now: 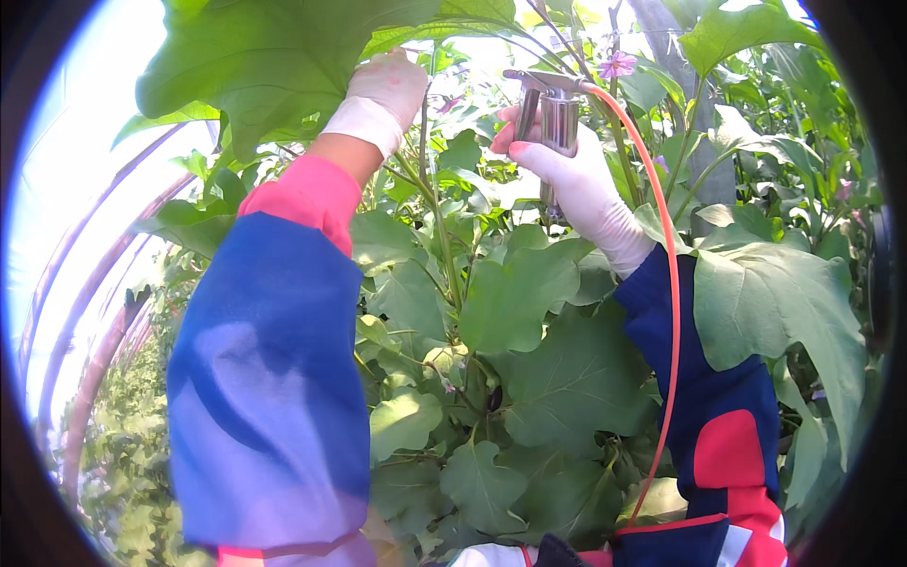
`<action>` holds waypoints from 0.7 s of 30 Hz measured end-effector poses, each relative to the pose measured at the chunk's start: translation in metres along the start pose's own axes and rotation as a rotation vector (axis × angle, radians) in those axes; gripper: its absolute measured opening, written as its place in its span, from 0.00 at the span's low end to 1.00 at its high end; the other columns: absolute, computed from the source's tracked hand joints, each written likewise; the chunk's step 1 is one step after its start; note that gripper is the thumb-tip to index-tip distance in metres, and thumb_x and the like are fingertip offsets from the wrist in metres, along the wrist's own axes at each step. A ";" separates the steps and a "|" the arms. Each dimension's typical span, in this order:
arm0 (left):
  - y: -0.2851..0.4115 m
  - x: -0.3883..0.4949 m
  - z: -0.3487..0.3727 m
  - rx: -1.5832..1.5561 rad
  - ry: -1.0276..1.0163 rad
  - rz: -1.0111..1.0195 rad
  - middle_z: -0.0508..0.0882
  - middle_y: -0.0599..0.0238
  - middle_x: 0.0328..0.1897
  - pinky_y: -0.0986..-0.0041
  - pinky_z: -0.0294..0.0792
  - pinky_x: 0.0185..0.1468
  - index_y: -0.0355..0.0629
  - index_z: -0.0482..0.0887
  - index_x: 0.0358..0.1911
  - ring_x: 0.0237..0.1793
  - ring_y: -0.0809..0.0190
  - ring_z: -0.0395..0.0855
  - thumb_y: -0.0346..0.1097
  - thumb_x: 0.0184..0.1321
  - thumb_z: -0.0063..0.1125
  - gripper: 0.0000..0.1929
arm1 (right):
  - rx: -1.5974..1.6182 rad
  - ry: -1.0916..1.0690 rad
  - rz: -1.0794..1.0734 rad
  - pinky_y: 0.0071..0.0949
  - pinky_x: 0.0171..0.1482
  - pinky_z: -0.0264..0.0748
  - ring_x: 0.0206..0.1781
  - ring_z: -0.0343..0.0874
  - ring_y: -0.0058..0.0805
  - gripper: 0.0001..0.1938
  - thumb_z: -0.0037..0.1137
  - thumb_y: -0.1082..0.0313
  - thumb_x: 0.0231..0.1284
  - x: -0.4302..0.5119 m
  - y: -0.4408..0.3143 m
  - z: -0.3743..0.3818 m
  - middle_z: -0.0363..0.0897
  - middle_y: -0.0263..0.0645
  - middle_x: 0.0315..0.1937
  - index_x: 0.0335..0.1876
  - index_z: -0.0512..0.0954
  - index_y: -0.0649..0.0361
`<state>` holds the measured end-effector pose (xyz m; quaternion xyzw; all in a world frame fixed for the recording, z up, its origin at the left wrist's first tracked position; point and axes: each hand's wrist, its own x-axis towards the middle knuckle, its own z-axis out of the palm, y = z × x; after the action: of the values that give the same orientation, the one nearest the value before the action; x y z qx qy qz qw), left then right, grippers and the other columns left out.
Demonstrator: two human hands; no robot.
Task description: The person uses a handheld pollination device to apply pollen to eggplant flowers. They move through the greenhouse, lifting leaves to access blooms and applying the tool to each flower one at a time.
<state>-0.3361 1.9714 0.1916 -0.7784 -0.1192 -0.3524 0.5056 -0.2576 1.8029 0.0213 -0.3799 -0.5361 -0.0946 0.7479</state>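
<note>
My right hand (577,181), in a white glove, grips a shiny metal trigger sprayer (560,126). The fingers wrap its lever side and the thumb lies across the cylinder. From the sprayer's head an orange hose (668,262) curves down past my right forearm to my waist. Raised at upper left, my left hand (388,88) wears a white glove and is beside a dark plant stem (424,135). Its fingertips point away from me, so whether they hold anything is hidden. A big eggplant leaf (262,60) hangs close in front, left of that hand.
Dense eggplant leaves (524,298) fill the middle. A purple flower (618,64) is right of the sprayer, and a small dark fruit (494,399) hangs lower. Curved greenhouse poles (92,283) stand left; a grey post (712,149) rises at right. A broad leaf (772,298) overlaps my right sleeve.
</note>
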 end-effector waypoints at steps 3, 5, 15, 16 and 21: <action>0.007 -0.004 -0.009 0.084 0.170 0.085 0.83 0.52 0.61 0.59 0.81 0.52 0.47 0.91 0.44 0.54 0.48 0.87 0.27 0.59 0.58 0.13 | -0.045 0.017 -0.013 0.34 0.68 0.72 0.58 0.82 0.27 0.22 0.58 0.67 0.66 -0.015 -0.020 -0.014 0.86 0.38 0.49 0.64 0.76 0.64; 0.013 0.001 -0.009 -0.018 0.423 0.132 0.82 0.53 0.61 0.59 0.81 0.50 0.45 0.91 0.43 0.53 0.49 0.86 0.27 0.58 0.59 0.12 | -0.019 0.033 -0.028 0.34 0.68 0.72 0.59 0.82 0.28 0.22 0.58 0.67 0.66 -0.025 -0.029 -0.021 0.86 0.38 0.49 0.64 0.76 0.64; 0.012 0.002 0.005 0.110 0.098 0.130 0.91 0.52 0.35 0.56 0.77 0.47 0.42 0.92 0.35 0.39 0.49 0.91 0.30 0.59 0.59 0.07 | -0.038 0.013 0.020 0.36 0.69 0.71 0.61 0.82 0.29 0.24 0.58 0.66 0.65 -0.054 -0.046 -0.030 0.86 0.40 0.51 0.65 0.75 0.65; 0.010 0.003 0.004 0.057 0.087 0.088 0.91 0.51 0.34 0.56 0.78 0.47 0.42 0.91 0.35 0.39 0.48 0.91 0.30 0.60 0.59 0.08 | -0.043 0.009 0.034 0.35 0.70 0.71 0.61 0.81 0.29 0.24 0.59 0.66 0.64 -0.055 -0.046 -0.029 0.86 0.39 0.51 0.65 0.75 0.65; -0.003 0.009 -0.003 -0.695 0.314 -0.235 0.90 0.52 0.36 0.64 0.80 0.48 0.44 0.92 0.42 0.40 0.52 0.91 0.42 0.63 0.56 0.14 | -0.024 0.001 0.019 0.36 0.70 0.71 0.61 0.81 0.29 0.24 0.58 0.66 0.65 -0.061 -0.044 -0.024 0.85 0.41 0.52 0.66 0.74 0.65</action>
<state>-0.3326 1.9690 0.2007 -0.8209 -0.0022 -0.5417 0.1807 -0.2890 1.7397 -0.0144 -0.3938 -0.5310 -0.0942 0.7443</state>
